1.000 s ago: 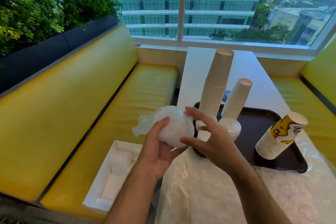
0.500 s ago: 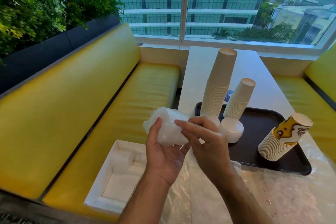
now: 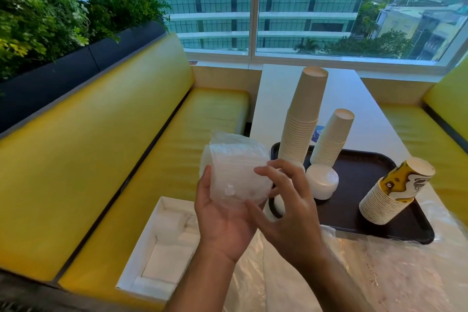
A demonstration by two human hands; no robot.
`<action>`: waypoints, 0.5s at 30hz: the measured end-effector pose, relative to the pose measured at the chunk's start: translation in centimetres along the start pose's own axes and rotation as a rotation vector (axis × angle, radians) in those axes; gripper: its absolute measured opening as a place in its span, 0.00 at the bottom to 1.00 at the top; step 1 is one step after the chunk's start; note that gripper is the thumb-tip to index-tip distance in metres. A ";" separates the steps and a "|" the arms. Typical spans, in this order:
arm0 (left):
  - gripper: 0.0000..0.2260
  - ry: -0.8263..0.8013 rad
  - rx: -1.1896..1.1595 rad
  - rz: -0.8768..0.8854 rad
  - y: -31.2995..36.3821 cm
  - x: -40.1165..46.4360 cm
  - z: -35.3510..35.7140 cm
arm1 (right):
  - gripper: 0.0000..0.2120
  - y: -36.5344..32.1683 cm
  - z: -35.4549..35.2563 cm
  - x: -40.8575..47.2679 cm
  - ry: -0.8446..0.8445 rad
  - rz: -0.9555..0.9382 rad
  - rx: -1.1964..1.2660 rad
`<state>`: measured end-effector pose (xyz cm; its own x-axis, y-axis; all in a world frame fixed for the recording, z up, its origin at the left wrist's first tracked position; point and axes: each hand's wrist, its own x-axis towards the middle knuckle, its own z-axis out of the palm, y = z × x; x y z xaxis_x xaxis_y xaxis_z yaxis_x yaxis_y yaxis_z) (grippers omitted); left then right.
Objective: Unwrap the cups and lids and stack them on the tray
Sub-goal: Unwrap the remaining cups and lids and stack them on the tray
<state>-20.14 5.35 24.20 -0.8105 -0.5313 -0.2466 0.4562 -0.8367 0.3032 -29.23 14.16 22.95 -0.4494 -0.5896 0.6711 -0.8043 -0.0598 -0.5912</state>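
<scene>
From the head view, the left hand (image 3: 222,218) is cradling a wrapped stack of lids (image 3: 234,172) in its palm, thumb curled up the near side and fingers wrapped underneath. Compared with a second ago, the bundle is sitting higher and more upright in that hand, and its clear wrap is looking flatter against the lids instead of bunched out to the side. The right hand (image 3: 286,208) is hovering just right of the bundle with its fingers spread and bent; whether the fingertips are catching the film I cannot tell. Half a second ago those fingers were lying over the wrap, so I judge the person is regripping to find an edge to tear, and the lids are not yet unwrapped.

Beyond and right of the right hand, the dark tray (image 3: 359,180) is already carrying a tall plain cup stack (image 3: 302,119), a shorter cup stack (image 3: 331,139), a leaning patterned cup stack (image 3: 392,192) and a white lid stack (image 3: 322,181). Loose plastic film (image 3: 379,273) is lying on the table (image 3: 342,94) below the right wrist. Under the left hand, a white box (image 3: 162,248) is sitting on the yellow bench (image 3: 101,159).
</scene>
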 end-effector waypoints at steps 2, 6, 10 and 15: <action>0.28 -0.067 -0.032 -0.025 0.1 0.1 -0.1 | 0.23 0.1 0.0 0.2 0.066 -0.004 -0.033; 0.36 -0.172 -0.081 -0.015 -0.3 -0.1 0.1 | 0.14 0.1 0.0 0.6 0.178 -0.053 -0.064; 0.35 -0.212 -0.052 -0.032 -0.2 0.0 -0.1 | 0.08 0.2 0.0 0.2 0.148 -0.046 -0.056; 0.34 -0.108 0.025 -0.011 0.4 0.2 -0.2 | 0.07 0.3 -0.9 0.3 -0.105 -0.023 0.063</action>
<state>-20.02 4.88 24.14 -0.8507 -0.5038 -0.1500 0.4389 -0.8379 0.3245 -29.95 14.69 23.34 -0.3855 -0.6687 0.6358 -0.7863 -0.1226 -0.6056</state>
